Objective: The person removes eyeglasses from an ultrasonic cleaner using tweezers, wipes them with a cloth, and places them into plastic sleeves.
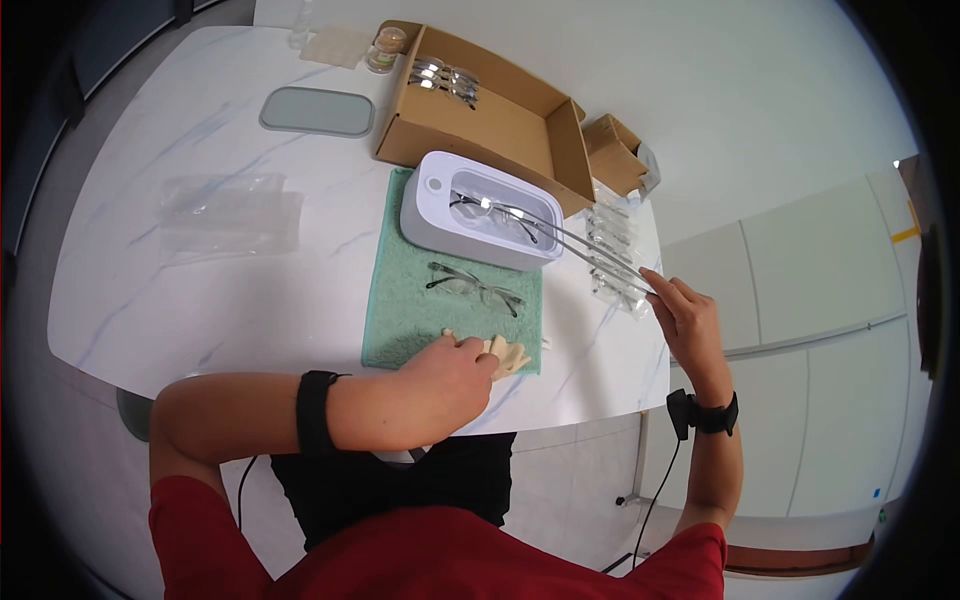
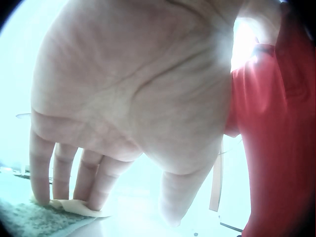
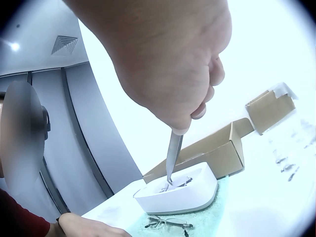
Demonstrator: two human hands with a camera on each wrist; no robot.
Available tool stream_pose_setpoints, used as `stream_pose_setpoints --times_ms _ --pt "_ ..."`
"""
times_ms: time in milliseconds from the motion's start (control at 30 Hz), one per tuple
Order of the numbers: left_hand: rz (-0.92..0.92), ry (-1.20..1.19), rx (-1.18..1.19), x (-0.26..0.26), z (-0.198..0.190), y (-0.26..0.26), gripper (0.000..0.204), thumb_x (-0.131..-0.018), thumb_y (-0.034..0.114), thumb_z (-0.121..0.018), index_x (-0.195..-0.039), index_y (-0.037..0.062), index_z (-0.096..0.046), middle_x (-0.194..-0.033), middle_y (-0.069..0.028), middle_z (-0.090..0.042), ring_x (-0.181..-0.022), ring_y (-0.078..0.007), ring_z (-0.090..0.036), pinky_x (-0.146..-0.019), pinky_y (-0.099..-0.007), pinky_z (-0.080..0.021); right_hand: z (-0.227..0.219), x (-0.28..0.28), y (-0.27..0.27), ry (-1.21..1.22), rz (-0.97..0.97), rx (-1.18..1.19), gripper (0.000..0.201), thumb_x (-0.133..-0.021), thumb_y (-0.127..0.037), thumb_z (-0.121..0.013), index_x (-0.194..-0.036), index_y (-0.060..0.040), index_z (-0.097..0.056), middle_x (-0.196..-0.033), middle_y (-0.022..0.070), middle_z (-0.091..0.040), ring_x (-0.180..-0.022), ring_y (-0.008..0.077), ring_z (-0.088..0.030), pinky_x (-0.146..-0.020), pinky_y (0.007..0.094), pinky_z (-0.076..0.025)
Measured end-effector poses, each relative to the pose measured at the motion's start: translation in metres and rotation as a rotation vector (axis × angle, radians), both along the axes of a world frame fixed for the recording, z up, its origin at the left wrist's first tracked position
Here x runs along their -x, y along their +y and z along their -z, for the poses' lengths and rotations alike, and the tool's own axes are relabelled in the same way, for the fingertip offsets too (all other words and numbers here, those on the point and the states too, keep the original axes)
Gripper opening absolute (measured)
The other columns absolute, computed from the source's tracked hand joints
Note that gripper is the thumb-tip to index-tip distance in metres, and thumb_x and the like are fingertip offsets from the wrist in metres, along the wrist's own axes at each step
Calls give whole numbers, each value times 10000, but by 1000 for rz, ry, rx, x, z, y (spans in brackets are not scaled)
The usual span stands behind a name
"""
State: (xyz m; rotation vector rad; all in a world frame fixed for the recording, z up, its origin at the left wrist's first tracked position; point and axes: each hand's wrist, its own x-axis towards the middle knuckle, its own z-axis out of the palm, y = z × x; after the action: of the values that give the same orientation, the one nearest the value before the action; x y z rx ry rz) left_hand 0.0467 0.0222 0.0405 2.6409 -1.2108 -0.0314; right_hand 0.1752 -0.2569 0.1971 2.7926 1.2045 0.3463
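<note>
My right hand (image 1: 690,325) grips long metal tweezers (image 1: 603,267), which slant down to the left into the white ultrasonic cleaner (image 1: 470,243). Their tips overlap a pair of glasses (image 1: 489,205) in its basin; in the right wrist view the tips (image 3: 170,181) reach down past the rim. Another pair of glasses (image 1: 478,288) lies on the green towel (image 1: 388,315) in front of the cleaner. At the towel's near edge my left hand (image 1: 440,390) rests its fingertips on a crumpled cream cloth (image 1: 509,357). In the left wrist view those fingers are nearly straight, the thumb apart.
Behind the cleaner stands an open cardboard box (image 1: 520,130) with several glasses at its left end. A smaller carton (image 1: 612,155) and bagged glasses (image 1: 612,235) are at the right. Leftward lie a grey tray (image 1: 318,111) and clear plastic bags (image 1: 225,220); a jar (image 1: 384,50) stands behind.
</note>
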Motion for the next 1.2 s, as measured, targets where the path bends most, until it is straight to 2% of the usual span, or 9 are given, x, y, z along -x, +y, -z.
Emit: stream_pose_setpoints --times_ms 100,233,433,533,667,767,867,1100,1200 --pt "47 50 2 -2 -8 6 253 -799 184 -730 -985 13 -730 -1148 -122 -591 -1096 -288 -556 -908 -391 -509 4 -2 -3 -15 -4 3 335 -872 -14 -717 -1200 -76 -689 -723 94 -576 -579 276 -567 -561 372 -465" --pt "43 63 27 -2 -9 7 242 -792 180 -728 -971 17 -733 -1137 -117 -594 -1089 -289 -560 -907 -389 -509 -5 10 -16 16 82 -88 306 -868 9 -695 -1170 -37 -673 -803 115 -642 -627 282 -609 -596 346 -494" --pt "37 37 -36 -1 -9 5 257 -788 159 -726 -998 11 -735 -1147 -113 -598 -1106 -284 -561 -914 -388 -510 21 33 -70 -58 379 -292 270 -997 -41 -565 -1258 -4 -626 -791 79 -646 -666 135 -569 -633 294 -489" --pt "32 36 -38 -1 -10 6 260 -791 154 -721 -1009 12 -737 -1146 -113 -599 -1104 -282 -565 -920 -388 -511 55 40 -91 -21 469 -328 278 -1003 -72 -563 -1268 -5 -614 -719 108 -593 -616 149 -526 -584 307 -447" --pt "12 12 -9 0 -2 2 263 -770 168 -750 -1001 44 -762 -1158 -94 -599 -1106 -273 -563 -919 -402 -507 86 53 -78 110 574 -258 299 -1000 -67 -552 -1293 -43 -606 -671 155 -578 -574 270 -564 -572 372 -456" --pt "4 1 -24 -2 4 -1 284 -742 186 -790 -1003 76 -785 -1169 -75 -599 -1115 -265 -555 -917 -411 -501 108 45 -65 113 603 -258 310 -991 -72 -555 -1294 -22 -596 -744 221 -651 -652 366 -650 -606 437 -491" --pt "12 14 -18 -3 4 -3 288 -739 186 -793 -1005 75 -785 -1170 -78 -598 -1117 -267 -553 -915 -407 -500 132 27 -53 42 486 -249 308 -1000 -87 -537 -1289 -2 -598 -675 139 -631 -582 270 -629 -583 387 -495" --pt "38 49 -7 -3 -9 6 229 -806 142 -690 -996 18 -726 -1129 -103 -602 -1086 -274 -569 -890 -370 -512 143 5 -4 56 430 -93 252 -954 -110 -622 -1183 -17 -667 -714 169 -689 -630 340 -681 -598 427 -528" --pt "33 47 3 -3 -6 5 245 -798 151 -702 -1005 22 -724 -1126 -99 -599 -1090 -276 -566 -895 -376 -511 145 2 -4 1 390 -156 215 -935 -105 -666 -1135 -31 -699 -719 131 -672 -586 274 -654 -573 374 -515"
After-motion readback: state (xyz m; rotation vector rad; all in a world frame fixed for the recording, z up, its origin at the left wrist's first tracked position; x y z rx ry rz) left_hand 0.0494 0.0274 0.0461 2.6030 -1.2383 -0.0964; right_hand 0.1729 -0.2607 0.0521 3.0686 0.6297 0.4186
